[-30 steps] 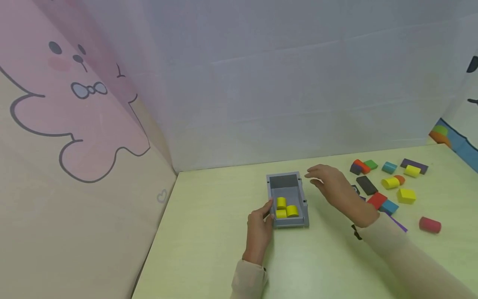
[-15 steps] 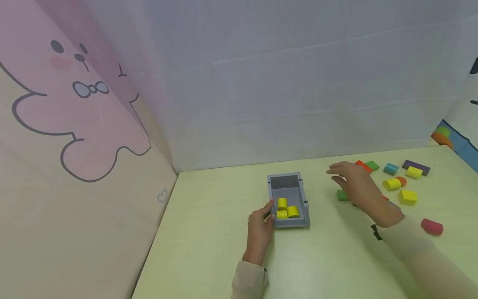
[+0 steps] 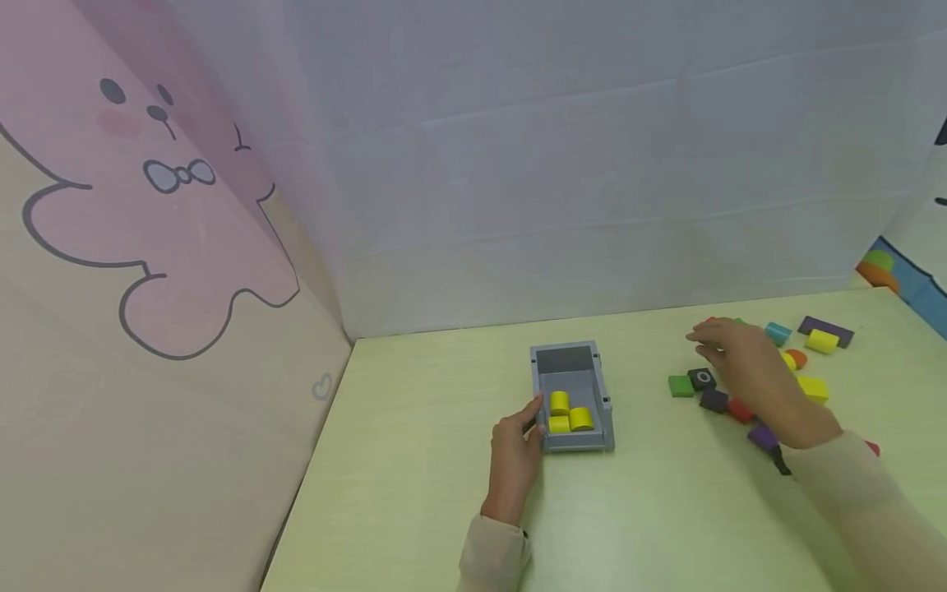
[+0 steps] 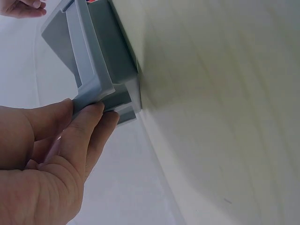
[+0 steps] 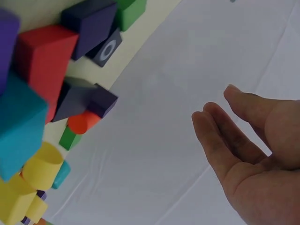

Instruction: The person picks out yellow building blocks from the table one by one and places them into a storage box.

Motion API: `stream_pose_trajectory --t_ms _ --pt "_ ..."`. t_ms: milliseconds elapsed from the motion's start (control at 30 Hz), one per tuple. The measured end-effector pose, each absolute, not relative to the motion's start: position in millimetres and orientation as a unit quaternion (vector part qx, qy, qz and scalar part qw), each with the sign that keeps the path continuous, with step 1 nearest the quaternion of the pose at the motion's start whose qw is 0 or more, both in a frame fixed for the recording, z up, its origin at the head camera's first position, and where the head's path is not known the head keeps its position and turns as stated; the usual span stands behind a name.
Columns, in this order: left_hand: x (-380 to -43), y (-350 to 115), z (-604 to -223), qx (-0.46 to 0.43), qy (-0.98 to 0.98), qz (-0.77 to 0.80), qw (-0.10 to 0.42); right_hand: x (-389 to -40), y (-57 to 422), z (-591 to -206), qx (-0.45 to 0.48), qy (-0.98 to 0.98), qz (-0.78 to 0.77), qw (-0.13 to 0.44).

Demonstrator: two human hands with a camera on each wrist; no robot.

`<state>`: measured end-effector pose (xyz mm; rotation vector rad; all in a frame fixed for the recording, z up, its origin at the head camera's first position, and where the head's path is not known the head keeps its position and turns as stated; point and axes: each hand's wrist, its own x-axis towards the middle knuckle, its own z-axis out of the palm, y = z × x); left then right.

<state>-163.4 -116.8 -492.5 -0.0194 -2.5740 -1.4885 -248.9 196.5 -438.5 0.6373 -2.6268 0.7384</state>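
A grey plastic box [image 3: 573, 380] without a lid sits on the table, with 3 yellow blocks [image 3: 581, 418] at its near end. My left hand [image 3: 514, 456] holds the box at its near left side. In the left wrist view, thumb and fingers of the left hand [image 4: 61, 145] pinch the corner of the box's rim [image 4: 89, 91]. My right hand [image 3: 750, 362] hovers over the scattered blocks on the right. Nothing is between the fingers of the right hand [image 5: 248, 145], which are slightly bent, the thumb apart from them. The hand and forearm hide part of the pile.
Toy blocks lie to the right: a green block [image 3: 681, 386], a black block with a white ring [image 3: 701, 378], a red block [image 3: 740, 410], a yellow cube [image 3: 814, 390] and a dark purple bar [image 3: 826, 330] under a yellow cylinder [image 3: 821, 341]. A white curtain [image 3: 592, 164] hangs behind the table.
My right hand has moved right, away from the box and over the blocks, uncovering the green and black ones. The left hand and the box have stayed in place.
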Motion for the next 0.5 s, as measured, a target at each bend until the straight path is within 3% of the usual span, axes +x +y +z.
stream_pose_trajectory --t_ms 500 --pt "-163.7 -116.6 -490.0 0.006 -0.867 -0.493 0.072 -249.1 233.3 -444.8 0.177 -0.935 0.255 0.171"
